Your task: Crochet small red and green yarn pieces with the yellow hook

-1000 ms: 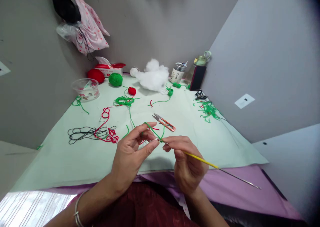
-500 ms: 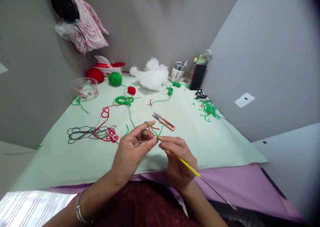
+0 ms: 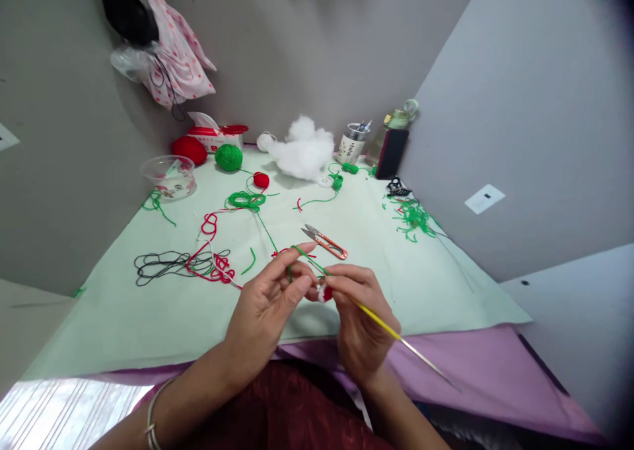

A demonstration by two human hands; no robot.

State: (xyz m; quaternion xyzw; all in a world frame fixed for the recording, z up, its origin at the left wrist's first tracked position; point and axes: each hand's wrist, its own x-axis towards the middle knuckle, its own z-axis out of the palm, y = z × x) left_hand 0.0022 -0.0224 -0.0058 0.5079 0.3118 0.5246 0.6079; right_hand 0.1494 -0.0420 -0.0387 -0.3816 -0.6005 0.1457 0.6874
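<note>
My right hand [image 3: 365, 314] grips a crochet hook [image 3: 379, 322] with a yellow handle and a thin metal shaft pointing down to the right. Its working tip is hidden near the fingertips. Green yarn [image 3: 310, 258] runs over the raised index finger of my left hand [image 3: 270, 298] and stretches to the hook's end. The left thumb and other fingers are curled in. A small red and white crocheted piece [image 3: 324, 294] shows between both sets of fingertips, partly covered. Just beyond the hands lie orange-handled thread snips [image 3: 331, 244].
Behind are a green yarn ball [image 3: 228, 158], white stuffing [image 3: 303, 151], a pen can [image 3: 352, 143] and a phone [image 3: 393, 154] against a bottle. Left lie black cord [image 3: 161, 267] and a plastic tub [image 3: 169, 178]. Green scraps [image 3: 415, 219] lie right.
My right hand and the hook have shifted slightly right and down. The red and white piece now shows between the fingers, and the yarn from the left index finger slants more to the right.
</note>
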